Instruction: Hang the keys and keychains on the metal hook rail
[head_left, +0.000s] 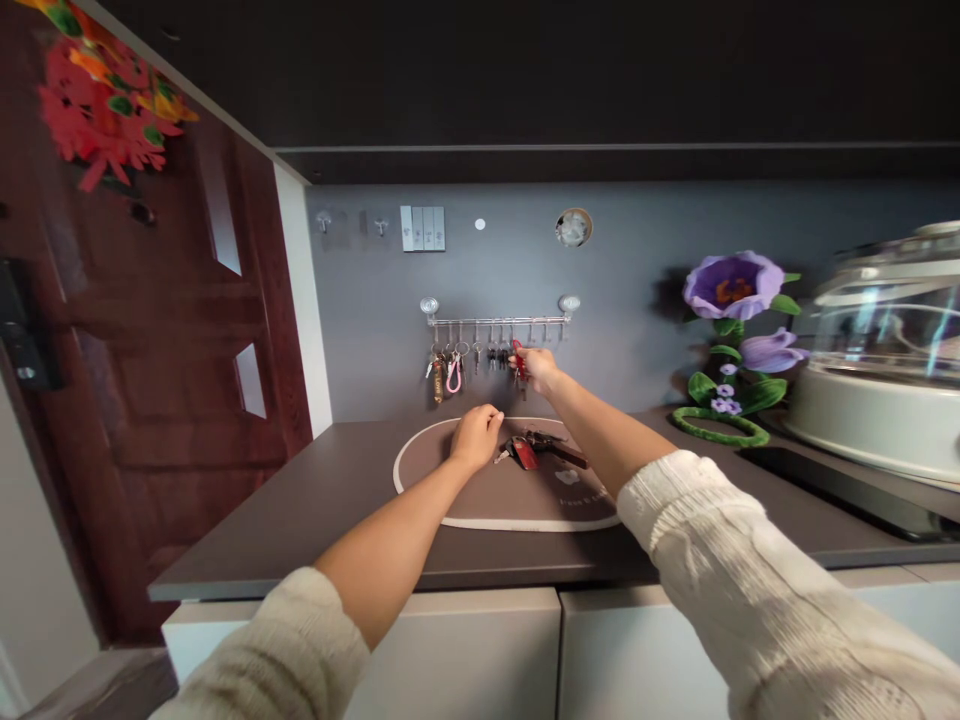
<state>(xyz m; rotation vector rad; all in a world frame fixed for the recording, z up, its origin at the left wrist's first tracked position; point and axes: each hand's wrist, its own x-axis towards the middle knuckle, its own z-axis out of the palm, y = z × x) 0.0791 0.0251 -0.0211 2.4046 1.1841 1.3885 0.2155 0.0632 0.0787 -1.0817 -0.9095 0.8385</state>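
Head view: the right hand is closing its fingertips on the red keys, which are hanging at the rack on the wall. The left hand is hovering lower and nearer the body, fingers curled narrow; whether anything is lying inside them, I cannot tell. Just right of the left hand and below the right one, a bunch of keys is lying on the mat, well within its pale rim. More keys are hanging along the rack to the left of the right hand. Beyond the right hand, the wall is running open to the flower. Left of the left hand, the table is stretching past the mat to its side edge; its front edge is passing beneath both forearms. The cabinet is overhanging both hands.
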